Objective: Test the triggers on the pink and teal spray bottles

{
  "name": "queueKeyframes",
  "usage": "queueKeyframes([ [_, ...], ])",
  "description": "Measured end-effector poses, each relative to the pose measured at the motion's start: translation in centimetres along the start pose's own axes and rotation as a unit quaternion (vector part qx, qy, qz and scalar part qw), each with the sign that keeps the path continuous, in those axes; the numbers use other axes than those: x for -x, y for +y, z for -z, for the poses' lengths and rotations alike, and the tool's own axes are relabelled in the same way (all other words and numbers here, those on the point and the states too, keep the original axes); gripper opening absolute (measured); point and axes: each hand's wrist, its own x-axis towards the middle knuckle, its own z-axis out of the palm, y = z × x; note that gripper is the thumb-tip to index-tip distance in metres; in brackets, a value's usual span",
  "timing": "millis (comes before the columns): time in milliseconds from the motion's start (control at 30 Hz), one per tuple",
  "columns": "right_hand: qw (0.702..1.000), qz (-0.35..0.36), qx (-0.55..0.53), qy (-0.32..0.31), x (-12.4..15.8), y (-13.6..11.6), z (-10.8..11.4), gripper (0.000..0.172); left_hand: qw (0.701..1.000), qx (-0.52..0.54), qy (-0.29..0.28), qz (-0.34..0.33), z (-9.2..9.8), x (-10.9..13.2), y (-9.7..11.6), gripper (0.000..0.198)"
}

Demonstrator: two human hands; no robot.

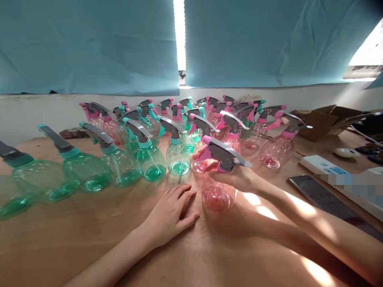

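My right hand [236, 175] is wrapped round the neck of a clear pink spray bottle [218, 197] with a grey and pink trigger head. This bottle stands at the front middle of the wooden table. My left hand [173, 209] lies flat on the tabletop just left of it, fingers stretched out and holding nothing. Beyond my left hand, a row of green spray bottles [151, 163] with grey and turquoise heads runs off to the left. Another pink spray bottle [277, 149] stands to the right, behind my right forearm.
Several more pink and green spray bottles crowd the back of the table [125, 239]. On the right lie a phone [317, 199], a white power strip [324, 165] and a white mouse [346, 153]. An open cardboard box [323, 125] sits behind them. Blue curtains [89, 44] hang at the back.
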Motion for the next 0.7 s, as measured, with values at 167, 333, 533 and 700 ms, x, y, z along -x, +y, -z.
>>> queueKeyframes([
  [167, 1.0, -0.01, -0.016, 0.014, 0.3, -0.5, 0.0, 0.015, 1.0, 0.001, 0.005, -0.001, -0.1, 0.1, -0.1, 0.045],
  [333, 0.999, 0.023, -0.033, -0.002, 0.2, -1.3, -0.2, 0.012, 1.0, 0.003, 0.013, -0.002, -0.2, 0.1, -0.2, 0.045],
  [533, 0.999, 0.0, -0.042, -0.027, 0.3, -0.9, -0.1, 0.034, 1.0, 0.006, 0.01, -0.001, -0.2, 0.1, -0.2, 0.045],
  [700, 0.999, 0.024, -0.021, -0.02, 0.3, -0.3, -0.3, 0.05, 1.0, 0.003, 0.004, -0.001, -0.1, 0.0, -0.1, 0.045],
])
